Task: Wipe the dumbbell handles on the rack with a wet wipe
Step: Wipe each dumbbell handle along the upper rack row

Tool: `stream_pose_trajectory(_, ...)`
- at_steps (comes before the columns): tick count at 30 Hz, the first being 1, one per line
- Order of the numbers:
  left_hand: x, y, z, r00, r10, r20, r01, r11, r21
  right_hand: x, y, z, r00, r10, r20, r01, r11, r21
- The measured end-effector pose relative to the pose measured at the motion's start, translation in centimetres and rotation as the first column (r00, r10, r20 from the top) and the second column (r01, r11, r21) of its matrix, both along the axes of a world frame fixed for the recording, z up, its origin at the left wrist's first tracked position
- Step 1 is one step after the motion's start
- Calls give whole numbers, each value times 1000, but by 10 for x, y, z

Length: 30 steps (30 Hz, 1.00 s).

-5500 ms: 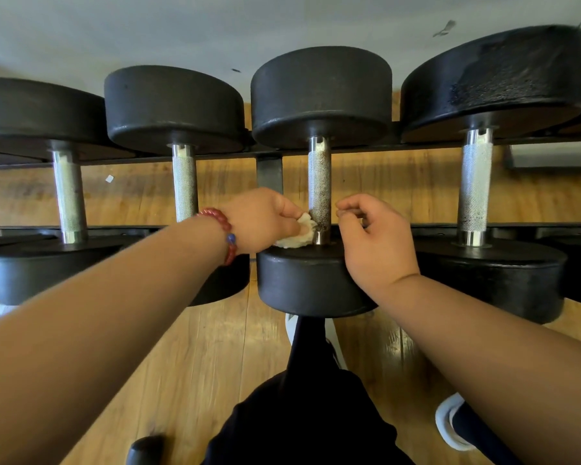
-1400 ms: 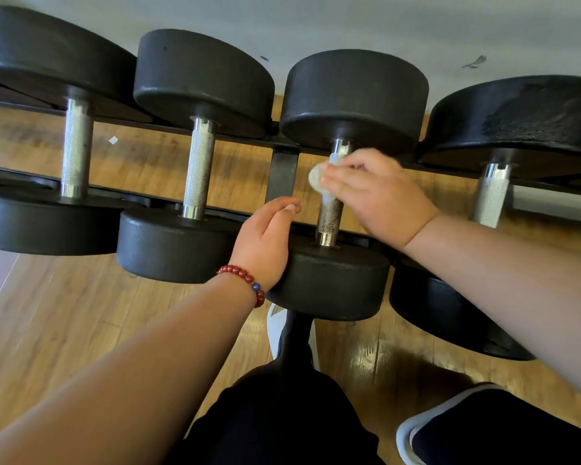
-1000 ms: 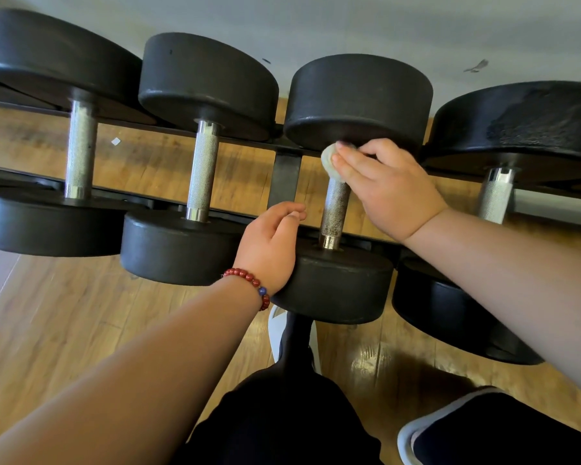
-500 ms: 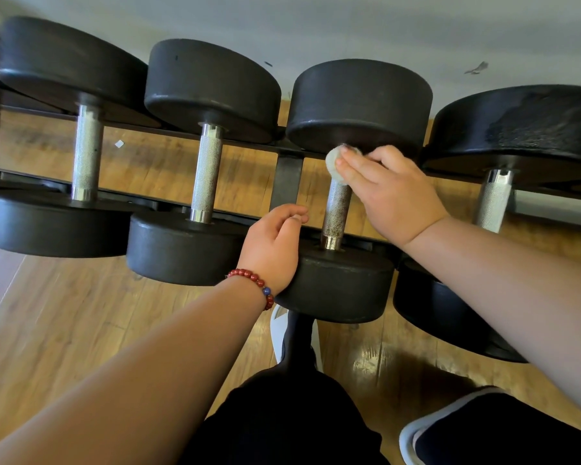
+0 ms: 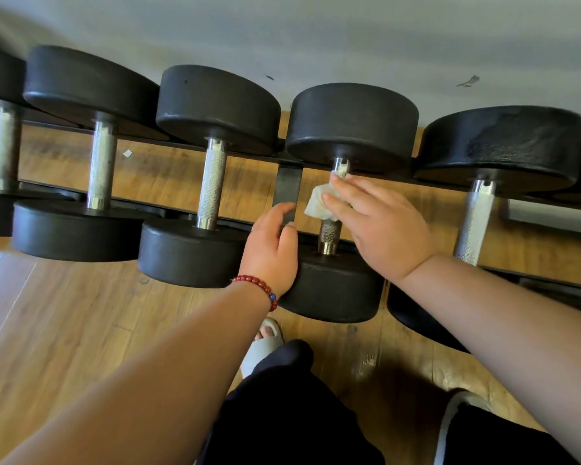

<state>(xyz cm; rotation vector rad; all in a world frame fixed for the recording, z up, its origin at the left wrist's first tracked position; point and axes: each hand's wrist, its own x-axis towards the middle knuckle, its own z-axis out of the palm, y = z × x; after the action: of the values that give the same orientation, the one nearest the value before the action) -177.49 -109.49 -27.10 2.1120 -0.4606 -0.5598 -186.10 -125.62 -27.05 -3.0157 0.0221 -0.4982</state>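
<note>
A wood-plank floor [image 5: 64, 330] and a pale wall [image 5: 316, 35] frame a black rack [image 5: 287, 187] of dumbbells that runs across the middle of the frame. Just right of centre, the wet wipe [image 5: 319, 204], a crumpled pale wad, sits against the knurled steel handle [image 5: 329, 234] of one dumbbell, about halfway along the bar. My right hand [image 5: 383, 229] covers it from the right. The fingers [image 5: 346, 196] lie nearly straight and a little spread, pressing the wipe onto the handle, and an edge of the wipe shows past their tips. My thumb is out of sight. The bare lower stretch of the handle runs down into the near black head [image 5: 336, 290]. My left hand [image 5: 270, 253] rests on the left edge of that head, its fingers loosely curved, parted from the thumb and holding nothing. A red bead bracelet [image 5: 257, 285] circles that wrist. Further dumbbells flank this one, a neighbour [image 5: 212, 182] to its left and another [image 5: 477, 216] to its right, their handles pointing towards me. At bottom centre are my dark trousers [image 5: 282, 414] and a grey slipper [image 5: 265, 344] on the floor.
</note>
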Motion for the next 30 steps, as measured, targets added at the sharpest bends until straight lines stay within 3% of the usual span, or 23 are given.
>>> stream_pose_trajectory(6,2,1,11,982,-96,165,62,978,202,-5,9,13,995,-67,-77,70,997,38)
stream_pose_trajectory(12,7,19,48,883,-336,328,153,866,477,2,22,56,992,-30,-123,44,993,113)
stream_pose_trajectory(15,9,33,74,862,-405,306,177,805,567,7,32,83,991,-8,-136,26,991,128)
stream_pose_trajectory(30,68,97,210,837,-463,291,185,741,646,66,89,192,980,115,-164,-87,982,167)
